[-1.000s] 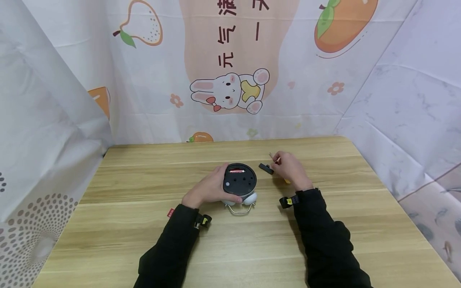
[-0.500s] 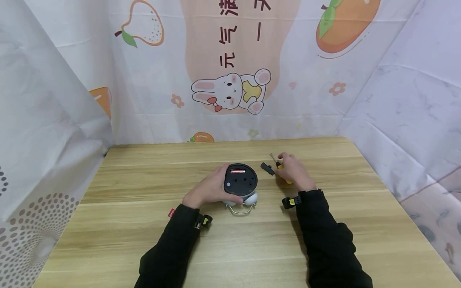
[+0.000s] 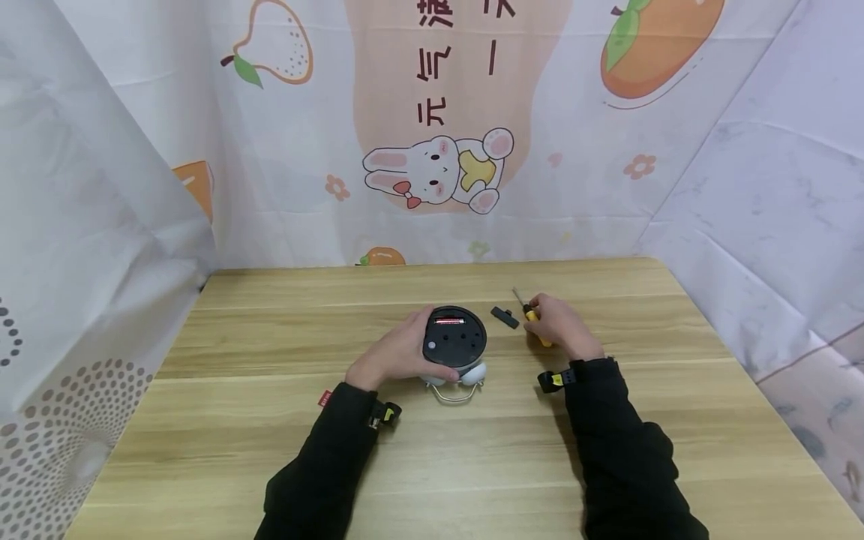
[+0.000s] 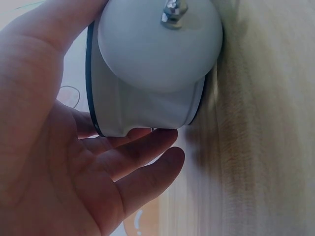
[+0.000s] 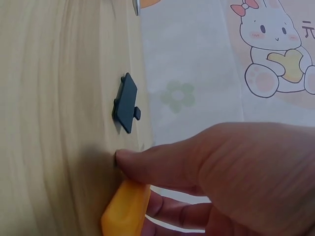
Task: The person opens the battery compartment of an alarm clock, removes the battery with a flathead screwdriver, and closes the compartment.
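A twin-bell alarm clock (image 3: 454, 343) lies face down, its black back turned up and its bells towards me. A red-and-white battery (image 3: 449, 321) sits in the uncovered compartment. My left hand (image 3: 398, 352) grips the clock from the left; the left wrist view shows the thumb across it and fingers (image 4: 147, 182) beyond its rim. Right of the clock, my right hand (image 3: 563, 327) holds a yellow-handled screwdriver (image 3: 532, 316) at the handle, its metal shaft pointing away from me. The thumb hides part of it in the right wrist view. Between clock and screwdriver lies a black battery cover (image 3: 505, 317).
All of this is on a wood-grain table (image 3: 459, 465). A printed white curtain (image 3: 297, 172) hangs along the back edge, with more cloth at both sides. A small red tag (image 3: 325, 398) shows beside the left sleeve.
My right hand has moved right and back along the screwdriver, from near its shaft to its yellow handle. The left hand keeps its hold on the clock. The head view has shifted slightly.
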A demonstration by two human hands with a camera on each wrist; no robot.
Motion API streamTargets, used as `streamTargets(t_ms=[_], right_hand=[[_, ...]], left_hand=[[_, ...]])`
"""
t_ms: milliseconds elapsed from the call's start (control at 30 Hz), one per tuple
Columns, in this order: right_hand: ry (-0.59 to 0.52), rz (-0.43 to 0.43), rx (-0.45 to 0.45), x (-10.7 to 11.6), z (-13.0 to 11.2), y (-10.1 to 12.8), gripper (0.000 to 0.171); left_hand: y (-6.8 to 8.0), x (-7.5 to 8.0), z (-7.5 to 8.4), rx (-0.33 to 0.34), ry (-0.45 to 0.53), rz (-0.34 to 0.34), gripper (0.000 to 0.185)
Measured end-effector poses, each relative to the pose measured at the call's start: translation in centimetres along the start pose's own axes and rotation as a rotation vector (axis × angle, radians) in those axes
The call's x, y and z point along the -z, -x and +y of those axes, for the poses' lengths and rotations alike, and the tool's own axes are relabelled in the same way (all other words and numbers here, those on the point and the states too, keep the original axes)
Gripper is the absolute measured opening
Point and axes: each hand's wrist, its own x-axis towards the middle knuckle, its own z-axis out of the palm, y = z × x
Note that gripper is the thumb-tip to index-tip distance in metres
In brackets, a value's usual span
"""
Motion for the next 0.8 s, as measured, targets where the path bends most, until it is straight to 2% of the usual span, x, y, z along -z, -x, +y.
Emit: streamTargets(t_ms=[333,633,800], right_hand=[[0.05,0.04,0.02,0.0,1.0,0.2,0.041],[0.041,0.098,0.049,0.1,0.5,0.3,0.04],[0.021,0.149,0.084,0.3,-0.1,0.4,0.036]], left_hand=[[0.0,-0.1,0.2,-0.007,-0.011,0.004,0.117],[0.1,-0.1,0.2,0.021,-0.007,-0.003,0.123],[0.1,-0.1,0.2,0.019,0.002,-0.005,0.119]])
